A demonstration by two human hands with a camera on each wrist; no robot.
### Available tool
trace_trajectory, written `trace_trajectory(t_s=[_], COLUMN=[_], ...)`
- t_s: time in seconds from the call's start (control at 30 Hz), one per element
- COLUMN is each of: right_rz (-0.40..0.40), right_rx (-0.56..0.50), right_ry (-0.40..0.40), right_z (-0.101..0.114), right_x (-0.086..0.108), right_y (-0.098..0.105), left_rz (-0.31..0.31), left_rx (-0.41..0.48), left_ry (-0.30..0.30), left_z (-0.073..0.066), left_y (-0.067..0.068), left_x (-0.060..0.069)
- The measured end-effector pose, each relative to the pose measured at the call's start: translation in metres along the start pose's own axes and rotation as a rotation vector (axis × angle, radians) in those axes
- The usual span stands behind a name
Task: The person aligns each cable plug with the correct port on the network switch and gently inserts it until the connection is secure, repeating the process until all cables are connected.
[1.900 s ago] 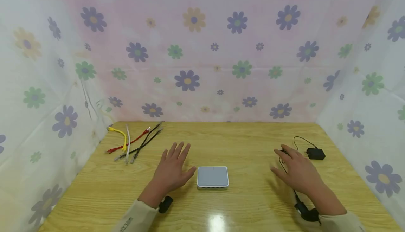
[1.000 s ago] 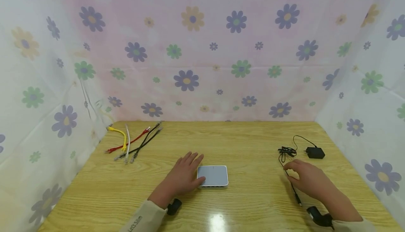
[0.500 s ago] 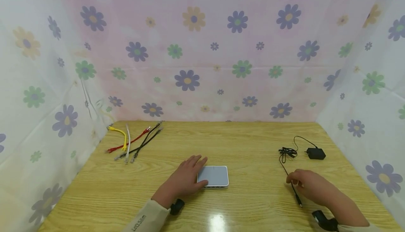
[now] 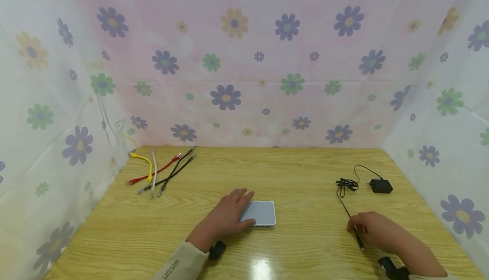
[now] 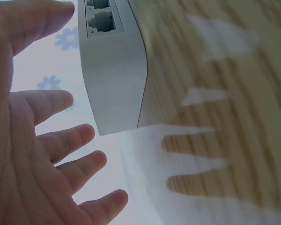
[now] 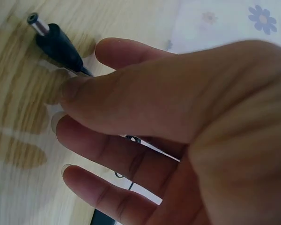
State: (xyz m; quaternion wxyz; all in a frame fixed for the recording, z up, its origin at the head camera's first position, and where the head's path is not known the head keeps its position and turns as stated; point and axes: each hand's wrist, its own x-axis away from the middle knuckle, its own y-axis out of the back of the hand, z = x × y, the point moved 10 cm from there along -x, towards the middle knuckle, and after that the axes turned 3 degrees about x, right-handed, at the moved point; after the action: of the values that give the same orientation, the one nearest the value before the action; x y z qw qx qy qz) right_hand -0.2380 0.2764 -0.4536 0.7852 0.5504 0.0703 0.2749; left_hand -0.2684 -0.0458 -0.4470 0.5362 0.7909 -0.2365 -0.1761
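- Left hand: fingers spread at left end of grey box.
- Right hand: at black cable, behind its plug; whether pinching cannot be determined.

The left hand is covering the nine-o'clock end of the Ethernet switch in the head view; the right hand is hiding part of the DC cable (any contact too). The right wrist view is cropping the power adapter at seven o'clock.

Table: yellowish, wood-grained; white glare in near part. Cloth: pinkish behind, whitish at both sides, creased; printed flowers, purple, green, orange.
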Motion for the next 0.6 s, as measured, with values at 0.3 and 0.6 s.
trace_trajectory(t_s=[0.3,0.6], right_rz=[-0.024,-0.045], right_rx=[0.005,0.007], right_ry=[0.059,0.108], right_z=[0.006,0.012], right_x=[0.002,0.003], right_y=[-0.002,-0.002], left_rz=[0.015,0.036], left_rx=[-0.011,0.009], left_ry=[-0.010,-0.014], left_z=[-0.006,-0.013], left_y=[-0.003,-0.008], left_x=[-0.001,-0.004])
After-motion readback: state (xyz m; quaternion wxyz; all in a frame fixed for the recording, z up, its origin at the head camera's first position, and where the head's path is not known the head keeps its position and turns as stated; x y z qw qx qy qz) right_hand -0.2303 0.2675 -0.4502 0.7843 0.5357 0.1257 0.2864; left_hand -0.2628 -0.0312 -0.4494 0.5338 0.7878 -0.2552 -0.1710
